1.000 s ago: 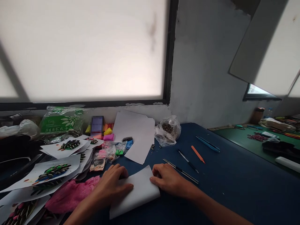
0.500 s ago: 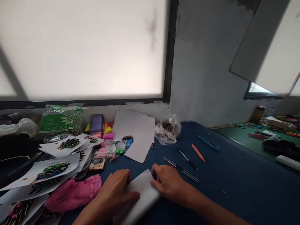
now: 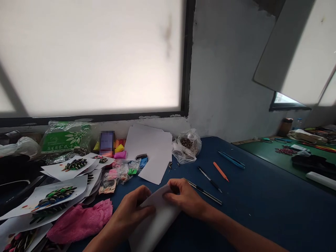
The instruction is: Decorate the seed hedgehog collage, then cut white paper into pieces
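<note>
A folded sheet of white paper [image 3: 157, 224] is between my two hands, its far edge tilted up off the dark blue table [image 3: 252, 196]. My left hand [image 3: 135, 210] grips its left edge, thumb on top and fingers behind. At the far right corner, my right hand [image 3: 183, 199] pinches the paper between thumb and fingers. Just left of my left wrist lies a crumpled pink cloth [image 3: 81, 220]. Beyond my hands rest loose white sheets [image 3: 154, 164]. A metal-and-black pen-like tool [image 3: 206, 193] lies right beside my right hand.
Paper cards with seed pictures [image 3: 57, 197] are piled at the left. Behind them are a green seed bag [image 3: 65, 138] and bright clay packets [image 3: 120, 171]. A clear bag of seeds [image 3: 187, 145], a black pen [image 3: 210, 179], an orange pen [image 3: 221, 171] and blue tweezers [image 3: 231, 159] lie to the right.
The far edge of the folded paper has been raised. My right fingers have closed on its corner, and my left fingers have gone behind its edge. The view has shifted slightly.
</note>
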`<state>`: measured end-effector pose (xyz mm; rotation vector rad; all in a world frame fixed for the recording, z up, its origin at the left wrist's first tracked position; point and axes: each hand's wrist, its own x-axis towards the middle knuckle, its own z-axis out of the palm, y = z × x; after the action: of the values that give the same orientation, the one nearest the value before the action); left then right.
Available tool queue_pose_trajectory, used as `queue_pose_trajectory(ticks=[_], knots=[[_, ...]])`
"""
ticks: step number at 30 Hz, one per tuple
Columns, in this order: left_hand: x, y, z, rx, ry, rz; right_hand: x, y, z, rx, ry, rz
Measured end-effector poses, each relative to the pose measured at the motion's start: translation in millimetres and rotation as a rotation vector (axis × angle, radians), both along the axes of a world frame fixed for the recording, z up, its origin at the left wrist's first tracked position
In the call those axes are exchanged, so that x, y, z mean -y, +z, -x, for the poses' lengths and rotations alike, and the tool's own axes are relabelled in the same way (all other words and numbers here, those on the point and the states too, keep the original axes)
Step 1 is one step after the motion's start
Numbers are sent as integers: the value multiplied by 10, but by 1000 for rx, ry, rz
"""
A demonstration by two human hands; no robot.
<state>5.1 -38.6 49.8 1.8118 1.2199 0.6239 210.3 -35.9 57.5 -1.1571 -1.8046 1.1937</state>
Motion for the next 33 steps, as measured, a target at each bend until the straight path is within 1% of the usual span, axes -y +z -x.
queue_pose_trajectory(ticks=[1,3,5,8,12,16,18,21,24,33], knots=[[-1,20,2,63,-30,43,-1,26,-5,-77,11,14],[9,64,0,146,-87,137,10,92,-23,-149,30,43],[27,98,-11,202,-114,223,32,163,-44,-161,43,65],[48,114,-32,259,-102,277,61,245,-62,-171,57,59],[71,103,-50,303,-67,287,77,292,-69,-169,21,12],[106,105,-47,299,-123,330,91,322,-82,-122,-3,-21],[122,110,-40,288,-132,318,97,339,-91,-109,17,-13],[135,124,-33,264,-91,278,101,357,-105,-109,53,16],[140,145,-38,233,-68,268,99,362,-120,-108,64,15],[155,188,-66,240,-76,279,89,372,-144,-112,69,39]])
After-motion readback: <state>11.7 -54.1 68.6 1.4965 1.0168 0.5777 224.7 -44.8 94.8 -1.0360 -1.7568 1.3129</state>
